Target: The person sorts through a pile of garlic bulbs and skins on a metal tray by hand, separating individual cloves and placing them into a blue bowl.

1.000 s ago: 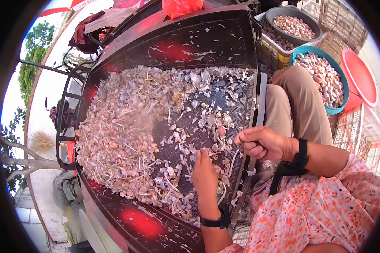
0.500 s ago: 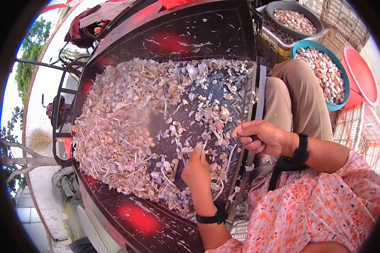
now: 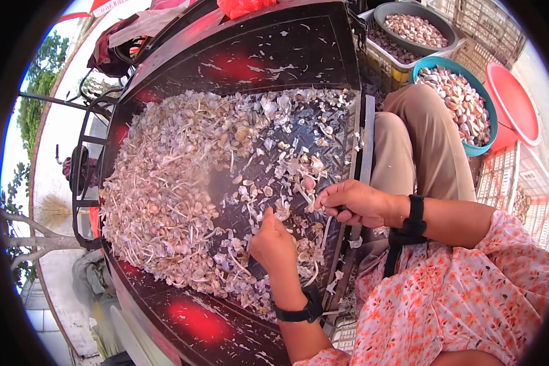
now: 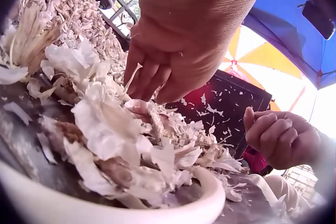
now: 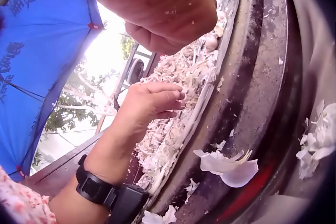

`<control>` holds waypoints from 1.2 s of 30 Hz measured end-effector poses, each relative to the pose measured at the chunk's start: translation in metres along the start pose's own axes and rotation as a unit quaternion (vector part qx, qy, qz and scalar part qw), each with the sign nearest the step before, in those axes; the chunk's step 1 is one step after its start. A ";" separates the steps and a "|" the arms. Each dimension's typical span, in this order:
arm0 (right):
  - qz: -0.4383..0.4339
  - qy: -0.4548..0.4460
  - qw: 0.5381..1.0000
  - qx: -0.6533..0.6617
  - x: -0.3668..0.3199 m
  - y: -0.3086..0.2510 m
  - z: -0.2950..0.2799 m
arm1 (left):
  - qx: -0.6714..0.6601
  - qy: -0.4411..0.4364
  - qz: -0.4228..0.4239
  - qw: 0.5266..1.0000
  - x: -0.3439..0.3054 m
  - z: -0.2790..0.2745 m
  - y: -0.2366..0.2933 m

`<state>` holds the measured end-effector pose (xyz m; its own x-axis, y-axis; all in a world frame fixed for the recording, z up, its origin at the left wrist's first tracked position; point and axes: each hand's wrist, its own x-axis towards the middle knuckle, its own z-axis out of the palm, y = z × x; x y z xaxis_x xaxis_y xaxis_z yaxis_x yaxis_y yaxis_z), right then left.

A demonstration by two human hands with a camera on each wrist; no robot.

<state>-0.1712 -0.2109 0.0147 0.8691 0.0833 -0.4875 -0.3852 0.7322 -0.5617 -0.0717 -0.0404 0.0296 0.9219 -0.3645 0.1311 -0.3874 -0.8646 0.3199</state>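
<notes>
Over the pile of garlic cloves and papery skins (image 3: 165,183), my left hand (image 3: 273,243) reaches down with bent fingers. A pale, pinkish garlic clove (image 4: 137,107) shows at its fingertips in the left wrist view. From the right wrist view, thumb and forefinger of the left hand (image 5: 155,100) pinch a small pale piece. My right hand (image 3: 360,204) is curled near the bed's front edge, gripping a small dark object (image 3: 340,208) mostly hidden in the fist. A round garlic bulb (image 3: 308,183) lies among skins just beyond it.
The dark metal cart bed (image 3: 287,55) has raised sides. To the right stand a teal basin (image 3: 493,116) of cloves, a grey basin (image 3: 381,12) of cloves, a red bucket (image 3: 512,104) and plastic crates (image 3: 497,183). My knees (image 3: 396,143) are against the front edge.
My left hand has moved left and a little up over the skins, its fingers now more bent. The right hand has shifted slightly left, still curled. The head view has shifted slightly.
</notes>
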 end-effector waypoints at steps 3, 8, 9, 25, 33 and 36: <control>0.000 -0.005 1.000 0.003 0.001 0.001 0.001 | 0.081 -0.025 0.068 0.994 0.012 0.001 0.009; -0.002 -0.009 1.000 0.013 -0.001 0.001 -0.001 | 0.138 -0.175 0.164 0.961 0.038 0.014 0.000; -0.006 0.002 1.000 0.011 -0.002 0.000 0.000 | 0.139 -0.175 0.166 0.960 0.039 0.010 0.003; -0.208 -0.026 0.959 -0.189 0.026 0.029 0.003 | -0.526 -0.214 -0.178 0.804 -0.008 0.003 0.009; -0.253 0.002 0.896 -0.364 0.007 0.024 -0.003 | -0.359 -0.076 -0.004 0.930 -0.034 -0.011 0.026; -0.292 -0.027 0.865 -0.406 0.000 0.017 -0.002 | -0.311 -0.061 0.077 0.945 -0.035 -0.013 0.025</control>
<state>-0.1786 -0.2000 0.0041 0.9939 -0.0936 0.0585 0.0535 -0.0546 -0.9971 -0.1136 -0.0446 0.0450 0.8323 -0.5401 0.1246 -0.4061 -0.4413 0.8002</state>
